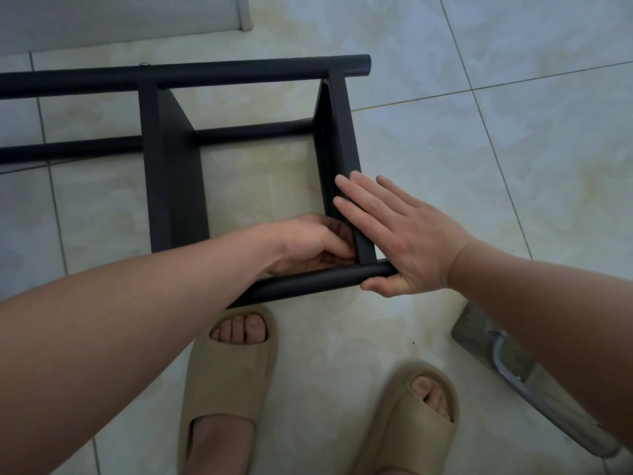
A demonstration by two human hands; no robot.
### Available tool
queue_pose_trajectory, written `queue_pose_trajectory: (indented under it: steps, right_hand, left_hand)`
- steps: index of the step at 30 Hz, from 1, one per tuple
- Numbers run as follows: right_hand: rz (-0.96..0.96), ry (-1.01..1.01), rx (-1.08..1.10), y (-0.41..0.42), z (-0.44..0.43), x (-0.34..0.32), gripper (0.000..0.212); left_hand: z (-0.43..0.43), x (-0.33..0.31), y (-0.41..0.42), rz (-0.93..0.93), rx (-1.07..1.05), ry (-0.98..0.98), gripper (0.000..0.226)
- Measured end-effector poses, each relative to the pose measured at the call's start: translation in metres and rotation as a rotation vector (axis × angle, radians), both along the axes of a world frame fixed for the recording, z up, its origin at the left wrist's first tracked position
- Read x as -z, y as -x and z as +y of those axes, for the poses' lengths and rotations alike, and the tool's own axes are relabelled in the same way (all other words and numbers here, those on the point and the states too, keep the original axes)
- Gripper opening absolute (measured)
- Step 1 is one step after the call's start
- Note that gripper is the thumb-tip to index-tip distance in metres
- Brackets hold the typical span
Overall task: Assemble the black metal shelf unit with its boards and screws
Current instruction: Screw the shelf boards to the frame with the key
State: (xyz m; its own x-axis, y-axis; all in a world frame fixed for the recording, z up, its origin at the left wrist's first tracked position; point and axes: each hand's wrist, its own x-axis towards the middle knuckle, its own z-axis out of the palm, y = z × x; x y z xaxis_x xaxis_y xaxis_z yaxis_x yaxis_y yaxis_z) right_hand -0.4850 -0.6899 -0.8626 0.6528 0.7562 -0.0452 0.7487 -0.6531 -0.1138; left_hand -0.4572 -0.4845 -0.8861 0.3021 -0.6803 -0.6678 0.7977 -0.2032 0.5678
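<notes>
The black metal shelf unit (178, 77) lies on its side on the tiled floor (513, 166). It looks rigid, fairly light and smooth-painted, so the corners where boards meet tubes seem the surest holds. The right hand (400, 241) presses flat, fingers straight, on the end board (337, 132), thumb under the near tube (308, 282). The left hand (308, 241) curls into that inside corner; whether it pinches a screw I cannot tell. The glossy tiles may let the frame slide.

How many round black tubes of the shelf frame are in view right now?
3: far tube across the top of the view, middle tube lower, near the floor, near tube ending at the right hand. A fourth may be hidden.
</notes>
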Motion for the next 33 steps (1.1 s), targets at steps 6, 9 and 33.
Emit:
queue_pose_trajectory:
  steps: [6, 9, 33]
  right_hand:
    - [0.003, -0.002, 0.002, 0.0006, 0.0004, -0.0015, 0.099]
    - [0.006, -0.002, 0.003, 0.0005, 0.0008, -0.0020, 0.099]
    - [0.003, -0.008, 0.002, 0.0007, 0.0003, -0.0002, 0.098]
  left_hand:
    - [-0.0004, 0.0009, 0.0032, -0.037, 0.050, -0.083, 0.013]
    - [-0.0017, -0.0015, -0.0010, -0.018, 0.045, -0.097, 0.020]
    - [-0.0029, -0.0022, -0.0033, -0.006, 0.034, -0.073, 0.022]
